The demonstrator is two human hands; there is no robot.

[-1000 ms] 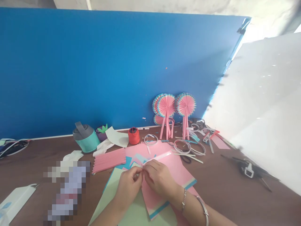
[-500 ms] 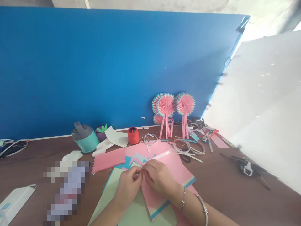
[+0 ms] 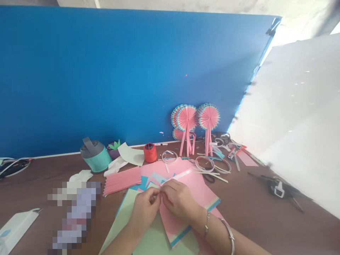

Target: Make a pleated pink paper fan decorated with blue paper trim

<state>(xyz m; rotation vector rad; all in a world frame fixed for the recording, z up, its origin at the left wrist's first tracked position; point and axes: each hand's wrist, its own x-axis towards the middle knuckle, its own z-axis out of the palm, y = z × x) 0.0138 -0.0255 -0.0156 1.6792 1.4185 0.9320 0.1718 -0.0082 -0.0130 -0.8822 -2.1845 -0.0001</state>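
Note:
My left hand (image 3: 145, 205) and my right hand (image 3: 180, 202) meet with thumbs and fingertips pinched together. They close on the upper left corner of a pink paper sheet (image 3: 180, 228) edged with cream and blue bands. A pale, shiny strip of tape (image 3: 183, 174) runs along the sheet's upper edge to my fingers. Whether the fingertips grip the paper, the tape or both is hidden. Under my left wrist lies a light green sheet (image 3: 151, 235). A pleated pink paper piece (image 3: 122, 180) rests to the left, beyond my left hand.
Rolls of tape (image 3: 205, 164) and paper strips lie behind my hands. Round pleated paper fans (image 3: 187, 117) lean against the blue panel (image 3: 106, 78). A red spool (image 3: 150, 153) and a teal-grey container (image 3: 97, 156) stand at the back. Scissors (image 3: 278, 189) appear at the right.
The camera view shifts very slightly. Both hands keep their pinch at the same corner, and nothing else visibly moves.

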